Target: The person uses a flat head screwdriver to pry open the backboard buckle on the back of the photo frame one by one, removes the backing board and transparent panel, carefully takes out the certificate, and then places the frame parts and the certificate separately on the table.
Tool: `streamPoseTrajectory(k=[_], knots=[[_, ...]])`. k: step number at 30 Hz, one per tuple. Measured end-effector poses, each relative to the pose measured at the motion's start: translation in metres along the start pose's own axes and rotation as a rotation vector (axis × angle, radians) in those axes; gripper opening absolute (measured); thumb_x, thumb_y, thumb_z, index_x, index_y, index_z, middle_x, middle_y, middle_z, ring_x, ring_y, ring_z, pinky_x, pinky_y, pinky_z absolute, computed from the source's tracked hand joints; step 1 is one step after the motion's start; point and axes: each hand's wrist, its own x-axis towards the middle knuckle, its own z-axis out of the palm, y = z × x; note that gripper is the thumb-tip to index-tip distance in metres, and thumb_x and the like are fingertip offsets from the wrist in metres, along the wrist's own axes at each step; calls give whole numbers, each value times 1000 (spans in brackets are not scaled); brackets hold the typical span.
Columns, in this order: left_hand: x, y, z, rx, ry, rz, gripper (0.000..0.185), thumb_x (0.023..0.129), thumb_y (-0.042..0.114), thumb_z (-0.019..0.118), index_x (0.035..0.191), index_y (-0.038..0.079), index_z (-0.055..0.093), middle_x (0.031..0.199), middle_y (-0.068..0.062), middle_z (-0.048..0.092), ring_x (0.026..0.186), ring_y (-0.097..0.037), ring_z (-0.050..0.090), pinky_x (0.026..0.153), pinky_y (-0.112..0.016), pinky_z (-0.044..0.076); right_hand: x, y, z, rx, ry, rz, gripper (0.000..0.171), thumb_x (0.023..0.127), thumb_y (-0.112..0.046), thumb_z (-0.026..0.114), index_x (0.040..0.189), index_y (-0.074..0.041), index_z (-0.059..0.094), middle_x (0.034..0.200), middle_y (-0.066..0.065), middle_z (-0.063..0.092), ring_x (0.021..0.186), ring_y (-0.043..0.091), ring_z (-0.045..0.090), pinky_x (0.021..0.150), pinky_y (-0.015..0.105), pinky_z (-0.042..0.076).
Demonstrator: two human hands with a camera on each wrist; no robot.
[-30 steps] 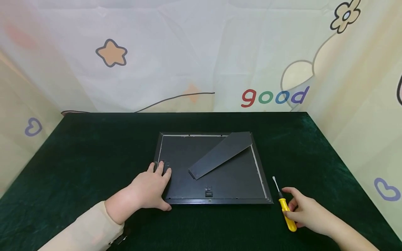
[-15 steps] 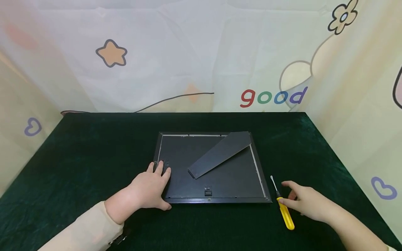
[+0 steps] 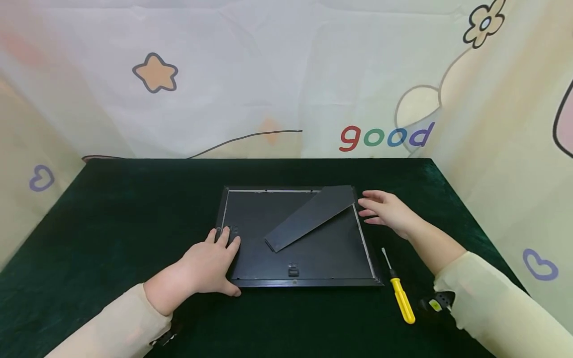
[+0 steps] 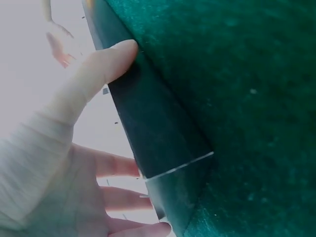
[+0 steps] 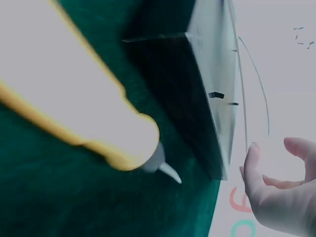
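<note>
Screwdriver (image 5: 84,111) fills the right wrist view; the head view shows both hands.

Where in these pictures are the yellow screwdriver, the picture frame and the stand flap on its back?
yellow screwdriver (image 3: 401,305): head view, middle of its yellow handle.
picture frame (image 3: 304,283): head view, its near black edge.
stand flap (image 3: 310,218): head view, middle of the slanted dark strip.
</note>
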Motion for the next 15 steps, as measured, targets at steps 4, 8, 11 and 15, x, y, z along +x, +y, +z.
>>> streamPoseTrajectory(k=[4, 8, 11, 15], knots=[[3, 2, -2, 2, -9, 0, 103, 53, 70, 58, 130, 7, 33, 134, -20, 23, 117, -42, 25, 75, -43, 44, 18, 1, 4, 138, 18, 56, 62, 88, -32, 44, 132, 2, 18, 127, 21, 31, 105, 31, 45, 82, 33, 41], [0, 0, -4, -39, -35, -23, 105, 51, 72, 57, 132, 10, 31, 136, -17, 20, 120, -39, 21, 72, -42, 45, 29, 2, 15, 266, 17, 83, 54, 90, -25, 40, 131, 3, 18, 119, 22, 37, 100, 27, 49, 81, 31, 41], [-3, -3, -7, -100, -49, -32, 103, 51, 72, 56, 132, 12, 31, 137, -16, 19, 121, -37, 20, 75, -44, 43, 32, 0, 22, 334, 17, 76, 49, 91, -20, 38, 130, 4, 20, 111, 21, 43, 93, 23, 55, 79, 28, 42], [-5, -9, -12, -180, -29, -45, 97, 56, 72, 51, 130, 12, 35, 136, -14, 24, 121, -34, 24, 81, -47, 38, 33, -4, 27, 418, 31, 66, 40, 92, -17, 36, 125, 4, 28, 97, 15, 50, 84, 18, 58, 78, 27, 43]])
